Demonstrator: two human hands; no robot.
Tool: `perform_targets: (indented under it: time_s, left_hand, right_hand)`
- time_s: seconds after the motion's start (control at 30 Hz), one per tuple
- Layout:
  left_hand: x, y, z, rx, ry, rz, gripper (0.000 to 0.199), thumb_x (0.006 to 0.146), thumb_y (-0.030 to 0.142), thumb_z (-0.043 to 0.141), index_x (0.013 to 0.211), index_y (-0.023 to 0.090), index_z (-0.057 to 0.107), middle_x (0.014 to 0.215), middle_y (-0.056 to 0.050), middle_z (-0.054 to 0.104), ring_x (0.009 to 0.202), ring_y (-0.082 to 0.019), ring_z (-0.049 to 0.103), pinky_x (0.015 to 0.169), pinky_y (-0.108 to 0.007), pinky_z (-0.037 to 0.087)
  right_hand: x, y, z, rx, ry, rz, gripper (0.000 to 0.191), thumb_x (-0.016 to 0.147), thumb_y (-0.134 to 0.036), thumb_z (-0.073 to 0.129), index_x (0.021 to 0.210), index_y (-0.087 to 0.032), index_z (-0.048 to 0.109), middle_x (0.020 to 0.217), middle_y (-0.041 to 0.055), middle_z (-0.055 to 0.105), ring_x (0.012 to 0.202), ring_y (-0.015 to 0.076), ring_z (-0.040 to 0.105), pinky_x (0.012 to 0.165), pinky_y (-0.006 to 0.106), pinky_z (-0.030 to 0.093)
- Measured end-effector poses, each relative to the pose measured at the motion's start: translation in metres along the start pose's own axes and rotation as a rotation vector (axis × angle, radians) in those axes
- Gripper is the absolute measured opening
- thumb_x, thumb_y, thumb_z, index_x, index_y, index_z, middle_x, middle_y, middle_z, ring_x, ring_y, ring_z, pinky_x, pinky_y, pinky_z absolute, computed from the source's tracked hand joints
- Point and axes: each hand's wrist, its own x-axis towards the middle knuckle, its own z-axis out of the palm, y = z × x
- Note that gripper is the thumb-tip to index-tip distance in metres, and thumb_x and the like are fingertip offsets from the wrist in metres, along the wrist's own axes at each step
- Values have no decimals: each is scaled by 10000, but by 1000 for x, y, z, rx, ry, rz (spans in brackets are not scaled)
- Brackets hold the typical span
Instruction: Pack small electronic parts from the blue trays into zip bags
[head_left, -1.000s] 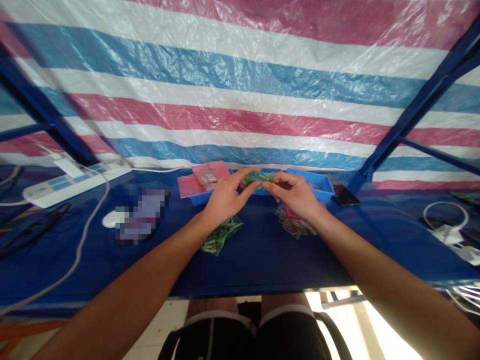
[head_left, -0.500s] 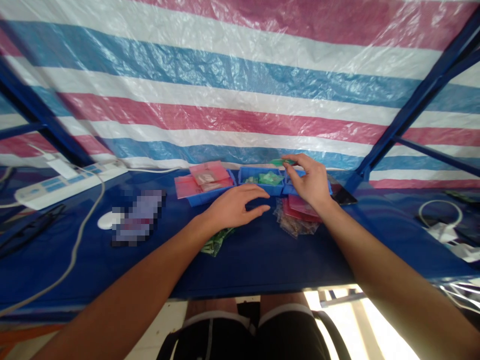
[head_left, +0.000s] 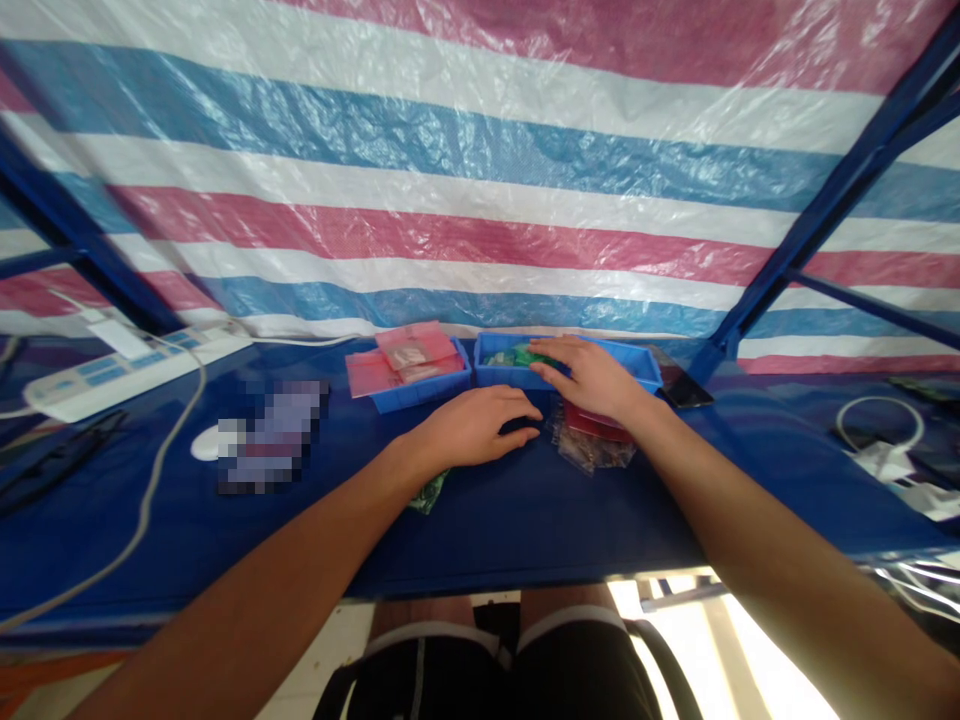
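Observation:
My right hand [head_left: 589, 375] reaches over a blue plastic bin [head_left: 637, 358] from the right. Its thumb and fingertips are at a small green plastic packet [head_left: 525, 355] among other green packets at the bin's left end; their grip is partly hidden. My left hand [head_left: 487, 425] hovers over the table in front of the bins, fingers curved and thumb apart, with nothing in it. Below its wrist lies a green packet pile [head_left: 429, 494], partly covered by the forearm. Near my right wrist lie clear and red plastic packets [head_left: 592, 440].
A left-hand blue bin [head_left: 420, 393] holds red packets [head_left: 412, 350]. A dark phone [head_left: 688, 388] lies to the right. Leftward are a blurred purple item [head_left: 277, 435], a white round object [head_left: 217, 440], a cable [head_left: 161, 470] and a power strip [head_left: 135, 370]. Striped sheeting [head_left: 465, 200] hangs behind.
My right hand has moved left and down with the green packet, from above the bin's right part to its left end. My left hand has shifted slightly down.

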Motion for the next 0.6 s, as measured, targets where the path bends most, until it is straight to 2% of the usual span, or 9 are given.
perform_targets:
  time_s: [0.1, 0.23, 0.3, 0.37, 0.47, 0.6]
  left_hand:
    - [0, -1, -2, 1, 12, 5, 292, 1095, 376, 607, 1258, 212, 784, 1228, -89, 802, 1182, -255, 750, 1091, -364, 555]
    - [0, -2, -4, 13, 12, 5, 275, 1100, 347, 591, 1226, 205, 791, 1173, -85, 806, 1121, -242, 762, 1040, -343, 560]
    - [-1, -1, -5, 29, 5, 1, 277, 1103, 342, 580, 1220, 205, 791, 1166, -81, 805, 1118, -243, 759, 1026, -341, 559]
    - [-2, 1, -6, 38, -2, 0, 273, 1100, 336, 579, 1212, 208, 793, 1161, -77, 804, 1109, -240, 756, 1004, -333, 560]
    - [-2, 4, -8, 33, -6, 7, 251, 1087, 320, 596, 1187, 212, 799, 1143, -66, 806, 1084, -229, 756, 961, -317, 564]
    - [-3, 5, -9, 26, 4, -7, 239, 1076, 315, 601, 1157, 220, 804, 1149, -61, 810, 1093, -227, 755, 959, -308, 565]
  right_hand:
    - [-1, -6, -14, 32, 51, 37, 390, 1105, -408, 555, 1396, -233, 748, 1438, 110, 751, 1344, 329, 706, 1197, 495, 524]
    - [-9, -26, -53, -14, 125, 123, 345, 1085, -417, 596, 1290, -205, 776, 1264, 119, 814, 1179, 333, 769, 1087, 477, 578]
    - [-20, -37, -72, -29, 39, 145, 307, 1074, -426, 618, 1234, -224, 786, 1188, 102, 829, 1064, 312, 797, 1000, 442, 606]
    - [-36, -47, -83, -45, -101, 105, 260, 1043, -429, 667, 1190, -253, 789, 1198, 86, 826, 1071, 311, 794, 957, 416, 610]
    - [-65, -52, -80, -91, -266, 47, 259, 1017, -332, 681, 1256, -266, 752, 1254, 89, 805, 1110, 300, 778, 967, 399, 601]
    - [-92, -46, -54, -313, -273, 77, 268, 1064, -238, 566, 1283, -220, 719, 1161, 122, 810, 982, 292, 786, 847, 387, 597]
